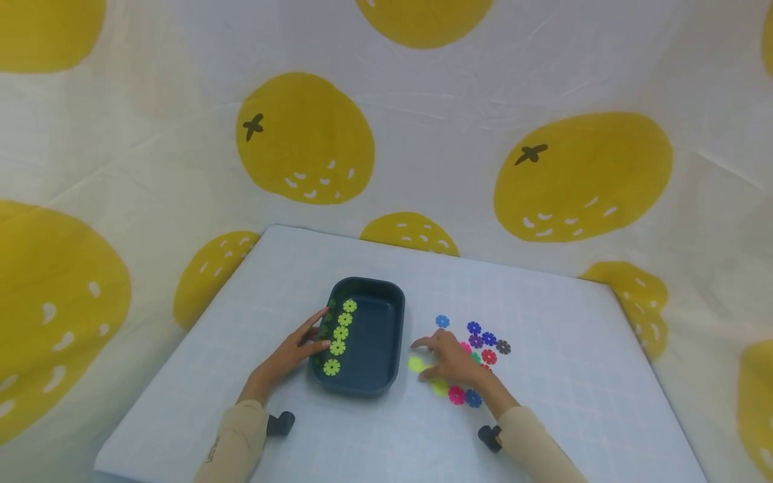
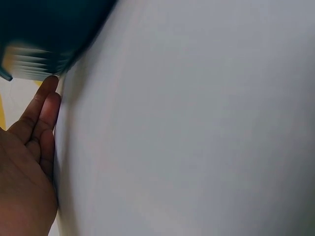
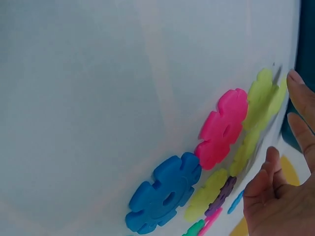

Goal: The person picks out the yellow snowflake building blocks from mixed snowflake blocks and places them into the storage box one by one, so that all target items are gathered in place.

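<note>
A dark blue tray (image 1: 368, 389) sits on the table with a column of yellow-green flower-shaped discs (image 1: 341, 333) along its left side. My left hand (image 1: 296, 343) rests at the tray's left edge; its fingers look straight in the left wrist view, where the thumb is hidden. To the tray's right, my right hand (image 1: 451, 359) reaches over loose discs, thumb and index finger apart around a yellow-green disc (image 1: 415, 364). No disc is seen gripped. Near that hand lie a pink disc (image 3: 224, 129) and a blue disc (image 3: 165, 195).
More loose discs spread beyond the right hand, among them a light blue disc (image 1: 443, 321), a red disc (image 1: 489, 357) and a grey disc (image 1: 504, 347). A white cloth covers the table (image 1: 362, 443). Behind it hangs a fruit-patterned curtain (image 1: 435, 168).
</note>
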A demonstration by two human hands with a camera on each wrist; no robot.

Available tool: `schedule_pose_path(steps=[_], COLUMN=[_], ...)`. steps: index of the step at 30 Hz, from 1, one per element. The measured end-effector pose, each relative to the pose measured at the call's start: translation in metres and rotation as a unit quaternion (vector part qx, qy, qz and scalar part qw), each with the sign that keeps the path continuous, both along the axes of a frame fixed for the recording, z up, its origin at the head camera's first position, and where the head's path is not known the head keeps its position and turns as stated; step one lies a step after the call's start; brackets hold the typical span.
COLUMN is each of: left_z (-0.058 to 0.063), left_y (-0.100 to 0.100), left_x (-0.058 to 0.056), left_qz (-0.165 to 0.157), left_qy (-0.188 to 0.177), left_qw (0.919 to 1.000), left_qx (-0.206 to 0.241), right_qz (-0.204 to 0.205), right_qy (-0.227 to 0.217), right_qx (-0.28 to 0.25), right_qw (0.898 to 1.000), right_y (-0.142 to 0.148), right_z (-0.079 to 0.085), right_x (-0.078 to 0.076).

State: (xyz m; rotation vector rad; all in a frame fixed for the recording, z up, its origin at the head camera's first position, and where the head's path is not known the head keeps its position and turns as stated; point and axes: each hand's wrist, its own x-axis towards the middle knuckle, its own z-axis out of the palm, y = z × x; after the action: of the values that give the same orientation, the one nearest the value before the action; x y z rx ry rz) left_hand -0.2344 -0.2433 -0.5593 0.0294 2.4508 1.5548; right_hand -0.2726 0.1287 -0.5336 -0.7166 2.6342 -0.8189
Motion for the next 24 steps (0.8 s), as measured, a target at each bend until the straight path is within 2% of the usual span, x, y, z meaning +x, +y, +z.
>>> schedule_pose_path(steps=[7, 24], left_z=[-0.0002, -0.0029], left_y=[-0.0008, -0.0018], left_x=[0.0001, -0.0014], left_qz=[-0.002, -0.004], left_qy=[0.002, 0.002], left_qw=[1.0000, 0.9999], left_qx=[0.003, 0.010], right_qz=[-0.008, -0.018], right_qy=[-0.004, -0.019], right_qx=[0.021, 0.013], right_qw=[1.000, 1.000], right_y=[-0.0030, -0.0026], right_z=[-0.0025, -0.0077], right_x=[0.0005, -0.0020])
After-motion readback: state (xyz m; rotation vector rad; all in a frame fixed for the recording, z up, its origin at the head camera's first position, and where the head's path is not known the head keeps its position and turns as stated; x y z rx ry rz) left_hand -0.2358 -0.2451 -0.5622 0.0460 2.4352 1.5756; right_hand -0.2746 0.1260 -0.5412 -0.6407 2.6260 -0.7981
